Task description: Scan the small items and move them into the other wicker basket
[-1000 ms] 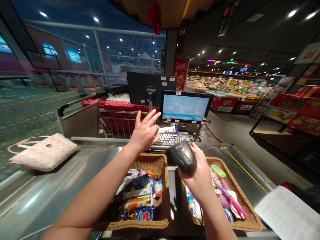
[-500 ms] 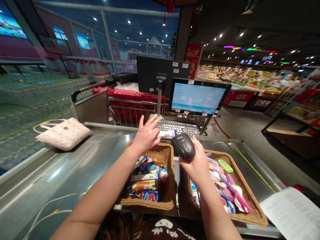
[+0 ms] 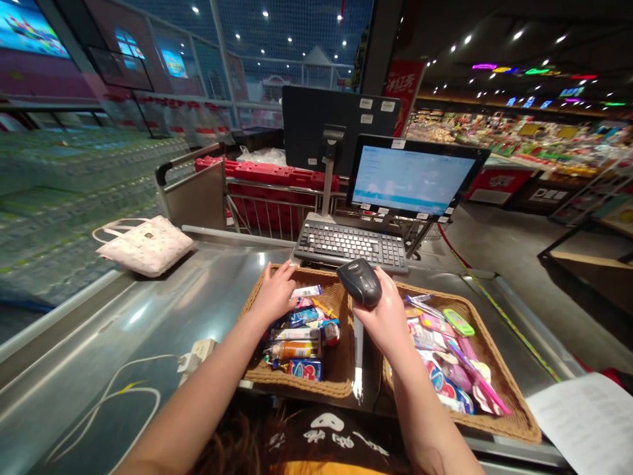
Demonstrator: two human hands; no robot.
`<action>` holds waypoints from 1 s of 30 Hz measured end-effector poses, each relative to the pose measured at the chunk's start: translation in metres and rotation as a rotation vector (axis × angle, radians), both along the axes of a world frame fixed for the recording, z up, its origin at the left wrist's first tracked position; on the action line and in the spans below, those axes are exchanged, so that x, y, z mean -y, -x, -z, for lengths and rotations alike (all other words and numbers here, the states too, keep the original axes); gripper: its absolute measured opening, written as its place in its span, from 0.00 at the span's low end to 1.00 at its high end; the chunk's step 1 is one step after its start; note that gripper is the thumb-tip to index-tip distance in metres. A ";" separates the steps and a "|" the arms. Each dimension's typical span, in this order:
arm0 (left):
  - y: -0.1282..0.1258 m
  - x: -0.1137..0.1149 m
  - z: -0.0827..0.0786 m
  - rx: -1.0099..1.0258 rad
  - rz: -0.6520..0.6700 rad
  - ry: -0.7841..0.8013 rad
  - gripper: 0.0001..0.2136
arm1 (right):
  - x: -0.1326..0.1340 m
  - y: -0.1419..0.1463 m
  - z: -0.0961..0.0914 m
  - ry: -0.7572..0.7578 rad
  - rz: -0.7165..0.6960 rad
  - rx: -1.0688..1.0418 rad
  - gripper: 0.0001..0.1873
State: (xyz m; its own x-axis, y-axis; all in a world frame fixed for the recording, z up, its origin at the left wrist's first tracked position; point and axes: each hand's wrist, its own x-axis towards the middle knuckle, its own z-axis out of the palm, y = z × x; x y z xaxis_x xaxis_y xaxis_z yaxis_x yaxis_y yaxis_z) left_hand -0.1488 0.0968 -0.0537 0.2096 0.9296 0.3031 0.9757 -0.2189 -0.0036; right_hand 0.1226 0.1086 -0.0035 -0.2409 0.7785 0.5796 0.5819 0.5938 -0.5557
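Note:
My right hand [image 3: 384,315] is shut around a black handheld barcode scanner [image 3: 359,282], its head pointing up and left. My left hand [image 3: 277,293] rests with flat fingers at the far rim of the left wicker basket [image 3: 301,387], holding nothing. A white tube [image 3: 306,291] lies just to its right, on top of packaged goods, a blue box and an orange-labelled bottle. The right wicker basket [image 3: 499,415] holds pink toothbrush-like items and shiny packets, partly hidden behind my right forearm.
A keyboard [image 3: 350,245] and touchscreen monitor [image 3: 410,177] stand just beyond the baskets on a steel checkout counter [image 3: 148,330]. A pale handbag [image 3: 146,245] lies at left, and a white paper sheet [image 3: 583,422] at lower right. A person's dark hair and black top [image 3: 321,439] show below the baskets.
My left hand has moved back from the keyboard to the left basket, and the white tube now lies in that basket. The person's head and black top show more at the bottom.

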 end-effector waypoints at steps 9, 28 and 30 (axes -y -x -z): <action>0.016 0.004 0.042 -0.047 -0.146 0.224 0.08 | 0.002 0.010 0.008 0.062 -0.017 0.021 0.27; -0.145 -0.034 -0.009 0.205 0.475 0.161 0.27 | 0.030 -0.068 0.001 0.107 0.242 -0.160 0.20; -0.183 -0.040 -0.004 0.209 0.631 0.196 0.30 | 0.040 -0.091 -0.008 0.093 0.328 -0.160 0.18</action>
State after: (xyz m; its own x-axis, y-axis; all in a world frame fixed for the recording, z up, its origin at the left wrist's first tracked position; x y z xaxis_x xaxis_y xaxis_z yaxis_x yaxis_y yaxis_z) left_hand 0.0338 0.1364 -0.0502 0.6839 0.6908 0.2347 0.6374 -0.7222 0.2686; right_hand 0.2133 0.0688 0.0042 0.1177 0.8504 0.5129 0.6342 0.3331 -0.6977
